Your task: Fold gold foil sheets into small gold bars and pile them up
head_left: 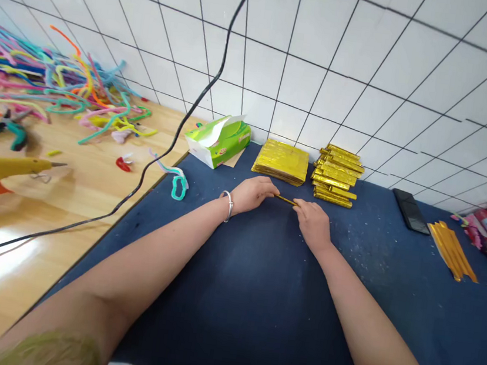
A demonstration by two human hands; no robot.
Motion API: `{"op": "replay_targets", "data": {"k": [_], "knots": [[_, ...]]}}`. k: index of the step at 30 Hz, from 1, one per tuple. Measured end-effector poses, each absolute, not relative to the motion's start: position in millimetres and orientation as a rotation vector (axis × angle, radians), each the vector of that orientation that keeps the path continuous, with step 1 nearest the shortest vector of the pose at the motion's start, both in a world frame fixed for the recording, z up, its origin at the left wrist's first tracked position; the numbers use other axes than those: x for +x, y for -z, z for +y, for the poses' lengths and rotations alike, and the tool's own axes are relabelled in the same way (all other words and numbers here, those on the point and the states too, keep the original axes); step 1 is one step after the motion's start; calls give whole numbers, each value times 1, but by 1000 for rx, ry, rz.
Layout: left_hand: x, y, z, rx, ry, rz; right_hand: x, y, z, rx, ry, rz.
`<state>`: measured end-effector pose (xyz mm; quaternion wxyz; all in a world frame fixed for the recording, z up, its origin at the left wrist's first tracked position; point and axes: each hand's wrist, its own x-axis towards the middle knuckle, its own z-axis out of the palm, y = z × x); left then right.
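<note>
My left hand [251, 193] and my right hand [313, 222] pinch the two ends of a thin rolled strip of gold foil paper [286, 199], just above the dark blue table cover. The fingers cover the ends of the strip. Behind the left hand lies a flat stack of gold foil sheets [281, 158]. Beyond the right hand, a pile of rolled gold foil strips [336, 176] leans near the tiled wall. A silver bangle [228, 206] is around my left wrist.
A green tissue box [219, 140] stands left of the stack. To the right lie a black phone [411, 211] and orange-gold strips [453, 250]. A yellow glue gun [0, 176], pliers [10, 129] and coloured pipe cleaners [57, 74] cover the wooden table; a black cable [184, 117] crosses the view.
</note>
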<state>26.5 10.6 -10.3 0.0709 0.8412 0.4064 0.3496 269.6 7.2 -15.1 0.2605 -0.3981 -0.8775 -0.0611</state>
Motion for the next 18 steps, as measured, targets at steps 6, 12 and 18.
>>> {"op": "replay_targets", "data": {"k": [6, 12, 18], "knots": [[25, 8, 5, 2480, -1002, 1359, 274, 13, 9, -1164, 181, -2332], [21, 8, 4, 2513, -938, 1468, 273, 7, 4, -1151, 197, -2350], [28, 0, 0, 2793, -900, 1358, 277, 6, 2, -1169, 210, -2375]]}}
